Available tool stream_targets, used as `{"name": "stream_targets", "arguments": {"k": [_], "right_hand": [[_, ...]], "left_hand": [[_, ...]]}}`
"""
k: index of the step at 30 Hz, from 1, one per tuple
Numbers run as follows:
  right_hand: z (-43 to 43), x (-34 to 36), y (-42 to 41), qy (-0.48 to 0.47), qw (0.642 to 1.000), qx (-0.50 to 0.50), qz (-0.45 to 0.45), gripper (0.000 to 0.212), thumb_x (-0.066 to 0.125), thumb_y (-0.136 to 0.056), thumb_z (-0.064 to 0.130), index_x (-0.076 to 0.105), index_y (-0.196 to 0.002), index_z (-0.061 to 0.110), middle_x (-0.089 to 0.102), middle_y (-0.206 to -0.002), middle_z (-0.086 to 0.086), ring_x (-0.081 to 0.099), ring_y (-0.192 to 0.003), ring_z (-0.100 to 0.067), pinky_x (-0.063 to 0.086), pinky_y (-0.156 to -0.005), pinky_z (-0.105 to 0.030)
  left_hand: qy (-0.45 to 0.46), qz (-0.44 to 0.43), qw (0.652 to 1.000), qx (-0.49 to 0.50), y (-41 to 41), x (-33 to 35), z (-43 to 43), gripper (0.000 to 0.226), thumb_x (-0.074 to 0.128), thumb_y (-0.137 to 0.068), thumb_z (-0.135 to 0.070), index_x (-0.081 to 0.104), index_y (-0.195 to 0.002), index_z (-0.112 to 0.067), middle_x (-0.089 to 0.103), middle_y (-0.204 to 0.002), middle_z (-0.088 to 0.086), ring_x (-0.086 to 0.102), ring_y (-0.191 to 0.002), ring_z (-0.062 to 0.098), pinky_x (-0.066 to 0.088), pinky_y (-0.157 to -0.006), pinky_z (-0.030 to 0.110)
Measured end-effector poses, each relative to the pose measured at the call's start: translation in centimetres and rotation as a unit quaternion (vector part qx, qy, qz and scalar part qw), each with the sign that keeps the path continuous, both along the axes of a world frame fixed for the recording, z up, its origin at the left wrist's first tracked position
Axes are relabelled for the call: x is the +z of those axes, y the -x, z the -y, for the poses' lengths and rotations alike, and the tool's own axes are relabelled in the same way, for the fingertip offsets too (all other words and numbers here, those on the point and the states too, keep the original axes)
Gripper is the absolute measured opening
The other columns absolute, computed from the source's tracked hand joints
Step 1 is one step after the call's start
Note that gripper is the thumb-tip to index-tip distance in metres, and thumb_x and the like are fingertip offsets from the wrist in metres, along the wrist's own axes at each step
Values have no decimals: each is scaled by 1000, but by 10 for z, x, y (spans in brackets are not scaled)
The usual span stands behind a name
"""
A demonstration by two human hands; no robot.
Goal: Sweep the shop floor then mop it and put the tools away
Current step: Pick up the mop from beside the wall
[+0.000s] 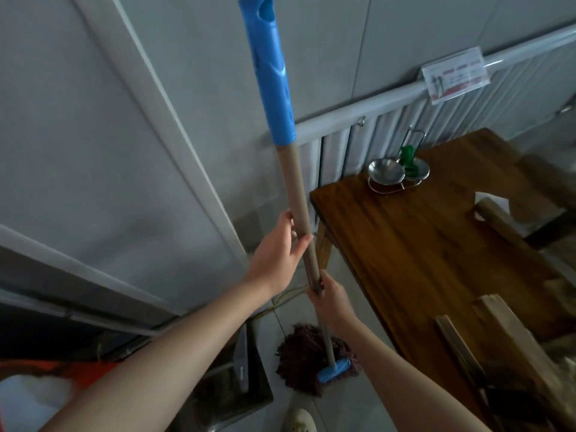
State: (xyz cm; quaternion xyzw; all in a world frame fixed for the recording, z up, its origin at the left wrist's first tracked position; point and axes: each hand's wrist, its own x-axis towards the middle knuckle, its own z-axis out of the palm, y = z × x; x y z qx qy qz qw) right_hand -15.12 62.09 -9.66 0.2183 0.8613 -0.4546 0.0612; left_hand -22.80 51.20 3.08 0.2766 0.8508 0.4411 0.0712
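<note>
I hold a mop upright in front of me. Its tan handle point(293, 185) ends in a blue plastic grip point(268, 70) at the top. The dark reddish string head point(300, 360) with a blue clamp point(333, 373) rests on the pale tiled floor near my foot. My left hand point(277, 254) is wrapped around the handle at mid height. My right hand point(332, 302) grips the handle just below it.
A wooden table point(430, 251) stands to the right with a metal condiment stand point(397, 173) at its far corner. Wooden chairs point(511, 347) sit along the table's right side. Grey wall panels point(109, 135) and a metal tray point(230, 388) are to the left.
</note>
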Motion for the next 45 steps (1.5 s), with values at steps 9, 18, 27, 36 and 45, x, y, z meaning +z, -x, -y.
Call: {"name": "stream_targets", "arguments": {"k": [9, 18, 27, 36, 45], "right_hand": [[-6, -10, -47, 80, 996, -27, -8, 26, 61, -88, 9, 55, -114, 13, 64, -100, -8, 59, -90, -18, 46, -77, -31], [6, 2, -107, 72, 997, -7, 28, 22, 57, -92, 8, 56, -114, 11, 60, -99, 1, 57, -92, -15, 44, -77, -26], [54, 0, -184, 44, 997, -59, 9, 8, 55, -92, 8, 52, -97, 13, 56, -84, -2, 52, -77, -17, 38, -62, -28], [79, 25, -221, 30, 999, -34, -27, 14, 59, -86, 3, 55, -97, 12, 59, -83, -7, 55, -79, -22, 40, -68, -33], [89, 46, -269, 12, 999, 16, -47, 19, 62, -85, 6, 59, -103, 10, 63, -88, -9, 59, -83, -26, 46, -71, -35]], "left_hand": [[-87, 75, 993, -3, -53, -10, -15, 28, 50, -95, -13, 34, -107, -32, 61, -95, -8, 63, -89, 6, 52, -76, 15], [-33, 24, 995, -86, -114, -2, 9, 24, 52, -94, -14, 33, -105, -24, 57, -85, 1, 62, -76, 15, 55, -71, 39], [-55, 16, 993, -103, -207, 3, 57, 27, 49, -96, -13, 35, -117, -20, 57, -86, 6, 60, -78, 16, 53, -75, 34], [-47, 5, 996, -75, -258, 33, 86, 25, 48, -96, -17, 32, -113, -27, 58, -89, 7, 60, -80, 16, 51, -76, 37], [-25, -22, 999, -31, -319, 59, 99, 24, 48, -97, -17, 34, -116, -19, 53, -78, -10, 59, -69, 2, 50, -63, 16]]}}
